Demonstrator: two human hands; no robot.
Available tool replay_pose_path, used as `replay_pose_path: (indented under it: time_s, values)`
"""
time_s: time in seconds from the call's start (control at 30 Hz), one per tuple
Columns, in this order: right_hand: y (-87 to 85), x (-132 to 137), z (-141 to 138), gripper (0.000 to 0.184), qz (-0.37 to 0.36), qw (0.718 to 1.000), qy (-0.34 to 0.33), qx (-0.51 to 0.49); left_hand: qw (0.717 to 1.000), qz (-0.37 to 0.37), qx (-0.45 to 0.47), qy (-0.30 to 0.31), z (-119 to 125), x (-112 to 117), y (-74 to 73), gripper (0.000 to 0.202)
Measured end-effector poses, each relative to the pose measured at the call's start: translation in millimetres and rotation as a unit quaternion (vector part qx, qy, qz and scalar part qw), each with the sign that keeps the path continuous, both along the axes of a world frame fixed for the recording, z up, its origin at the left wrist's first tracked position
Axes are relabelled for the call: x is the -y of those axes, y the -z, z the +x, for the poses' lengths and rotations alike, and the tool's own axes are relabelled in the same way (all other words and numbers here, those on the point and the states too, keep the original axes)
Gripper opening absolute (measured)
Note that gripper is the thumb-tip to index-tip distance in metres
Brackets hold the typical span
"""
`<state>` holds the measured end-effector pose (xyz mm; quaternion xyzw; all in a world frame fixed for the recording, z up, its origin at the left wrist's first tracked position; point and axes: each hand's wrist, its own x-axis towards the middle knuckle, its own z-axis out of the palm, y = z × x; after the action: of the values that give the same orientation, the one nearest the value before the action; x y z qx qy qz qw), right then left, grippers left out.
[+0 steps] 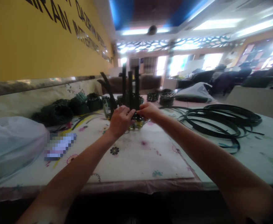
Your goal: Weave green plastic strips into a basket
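In the middle of the table stands a partly woven dark green basket (134,125) with several flat strips (130,88) rising from it. Two more strips lean out to its left. My left hand (120,120) is closed on the near left side of the weave, its fingers bent over the rim. On the right side, my right hand (148,111) pinches the edge of the same basket, thumb and fingertips together. Both hands meet close together in front of the uprights. The fingers cover much of the weave, and blur hides its finer detail.
Coils of dark strip (213,124) lie on the right. Finished-looking woven rings (166,98) and dark rolls (57,112) line the back. A white plastic bag (12,146) and a pixelated object (61,146) rest at left. A flower-patterned cover (141,161) spreads over the table.
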<state>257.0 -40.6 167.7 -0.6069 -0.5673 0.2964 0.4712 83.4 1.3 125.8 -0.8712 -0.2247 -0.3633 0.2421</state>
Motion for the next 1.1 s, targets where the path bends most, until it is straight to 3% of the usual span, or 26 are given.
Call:
replay_pose_path:
  time_s: [0.23,0.37,0.57,0.67,0.77,0.87,1.0,1.1]
  values:
    - [-1.8,-3,7,0.040,-0.031,0.999,-0.004,-0.029,1.000,-0.001,-0.001,0.020,13,-18,-1.4,0.025]
    - [-5.9,-2,6,0.032,-0.027,0.999,-0.016,-0.038,0.999,-0.025,0.004,0.035,12,-21,-5.9,0.025]
    - [-14.0,15,31,0.005,0.162,0.984,0.020,-0.073,0.994,-0.061,0.086,0.031,-21,-36,-11.3,0.029]
    - [1.9,21,43,0.010,0.182,0.982,0.049,-0.006,0.987,-0.066,0.141,0.030,-44,-41,-8.7,0.026]
    - [30.5,15,38,0.017,0.223,0.964,0.055,0.131,0.984,-0.059,0.168,0.019,-58,-38,-2.0,0.026]
    - [59.4,2,16,0.030,0.299,0.925,0.053,0.229,0.982,-0.051,0.181,0.003,-64,-32,6.1,0.028]
    - [86.7,-14,-19,0.060,0.344,0.892,0.059,0.288,0.977,-0.038,0.208,0.002,-68,-27,15.4,0.027]
    - [101.3,-22,-37,0.062,0.370,0.873,0.094,0.305,0.972,-0.047,0.229,-0.016,-70,-25,21.3,0.027]
